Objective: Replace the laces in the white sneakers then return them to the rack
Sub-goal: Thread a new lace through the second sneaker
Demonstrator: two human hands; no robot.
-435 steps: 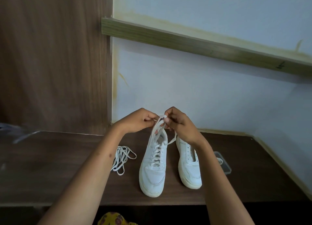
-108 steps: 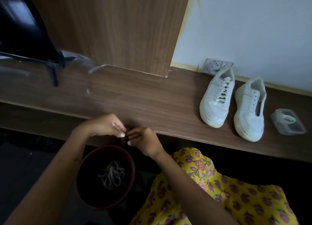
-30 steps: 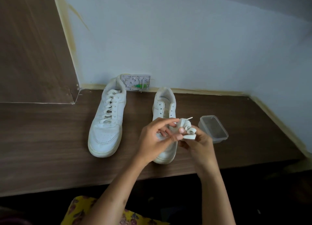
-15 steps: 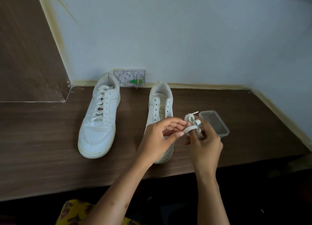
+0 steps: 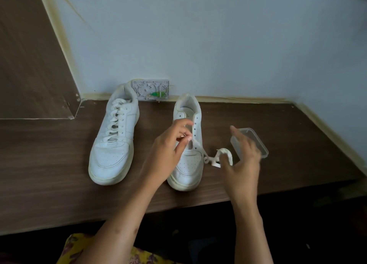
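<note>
Two white sneakers stand side by side on the dark wooden shelf, toes toward me. The left sneaker is laced. The right sneaker has bare eyelets. A new white lace runs from above the right sneaker's tongue down to a curled bundle on the shelf just right of the shoe. My left hand hovers over the right sneaker and pinches one end of the lace. My right hand is beside the bundle with fingers spread, not gripping it.
A clear plastic container sits on the shelf behind my right hand. A white wall plate with a green part is at the wall behind the sneakers. A brown wooden panel rises at left. Floral fabric shows at the bottom.
The coiled lace has left my right hand and unrolled onto the shelf. My left hand has pulled one end up over the right sneaker, and my right hand's fingers have spread.
</note>
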